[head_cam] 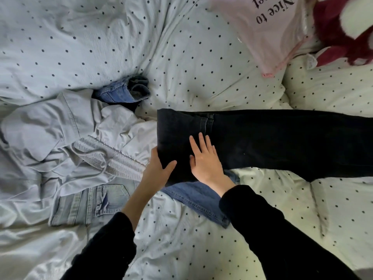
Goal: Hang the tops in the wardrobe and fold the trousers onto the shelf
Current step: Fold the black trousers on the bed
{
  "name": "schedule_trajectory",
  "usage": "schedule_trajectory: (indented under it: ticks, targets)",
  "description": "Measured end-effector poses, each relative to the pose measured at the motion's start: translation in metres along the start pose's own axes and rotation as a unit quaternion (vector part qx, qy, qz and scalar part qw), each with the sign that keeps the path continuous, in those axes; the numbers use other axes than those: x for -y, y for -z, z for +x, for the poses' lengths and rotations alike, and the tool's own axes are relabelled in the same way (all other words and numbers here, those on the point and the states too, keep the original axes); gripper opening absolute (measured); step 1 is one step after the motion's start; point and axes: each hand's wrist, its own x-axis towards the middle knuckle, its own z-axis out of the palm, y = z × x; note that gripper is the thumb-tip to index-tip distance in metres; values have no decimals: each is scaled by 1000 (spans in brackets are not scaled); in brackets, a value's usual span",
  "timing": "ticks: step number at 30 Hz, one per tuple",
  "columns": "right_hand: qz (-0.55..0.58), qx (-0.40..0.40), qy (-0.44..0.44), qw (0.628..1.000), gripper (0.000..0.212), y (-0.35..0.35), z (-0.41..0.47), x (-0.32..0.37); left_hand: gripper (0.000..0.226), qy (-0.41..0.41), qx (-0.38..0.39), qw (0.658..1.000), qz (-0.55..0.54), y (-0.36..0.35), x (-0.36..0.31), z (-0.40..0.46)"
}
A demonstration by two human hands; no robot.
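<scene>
- Flat and relaxed, my right hand [205, 158] presses fingers-straight on the black trousers [282, 138], pinning the folded end near the middle of the view.
- At about eight o'clock from it, my left hand [159, 168] grips the trousers' left edge, thumb on top, fingers tucked underneath out of sight.
- The black trousers stretch across the dotted bedding [181, 47] toward three o'clock, past the edge of view; their near end lies over blue jeans [197, 199] at six o'clock.
- Risk, as I judge it: lifting this fold could drag the blue jeans along, since the two touch under my palm.
- The long unfolded part may slide or twist if I release the pin too soon, spoiling the fold.
- Pale jeans [88, 203] and a light drawstring garment [60, 128] crowd nine o'clock and could snag; a pink top [268, 37] waits at one o'clock.
</scene>
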Motion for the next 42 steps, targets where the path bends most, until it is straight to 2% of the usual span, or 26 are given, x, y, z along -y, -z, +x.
schedule_trajectory:
  ticks: [6,9,14,17,24,29,31,32,35,36,40,42]
  targets:
    - [77,11,18,997,58,5,-57,34,48,9,-14,999,-47,11,2,-64]
    - [67,34,14,997,56,4,-94,50,44,41,-13,994,-103,20,13,-105]
    - [86,96,44,991,57,-22,-163,76,38,75,-25,989,-123,26,53,-171]
    - [55,117,54,990,55,-45,-183,83,37,103,-46,983,-146,23,74,-189]
    - [50,154,70,984,54,-77,-180,73,41,120,-95,986,-63,4,91,-189]
    - [178,214,20,960,51,-64,-168,52,44,114,-121,986,-4,-26,72,-179]
    - [284,220,-45,932,45,-51,-171,37,46,103,-122,987,14,-41,58,-175]
    - [361,232,-82,900,42,-42,-173,27,47,98,-125,987,15,-49,48,-172]
    - [585,252,-152,756,37,-11,-177,-14,48,87,-134,987,33,-73,15,-159]
    - [619,243,-167,728,39,-2,-176,-26,49,80,-135,987,46,-82,5,-154]
    - [658,200,-199,698,42,26,-159,-90,59,66,-112,988,81,-148,-25,-136]
    - [643,200,-211,708,43,30,-146,-112,61,48,-98,990,92,-182,-29,-128]
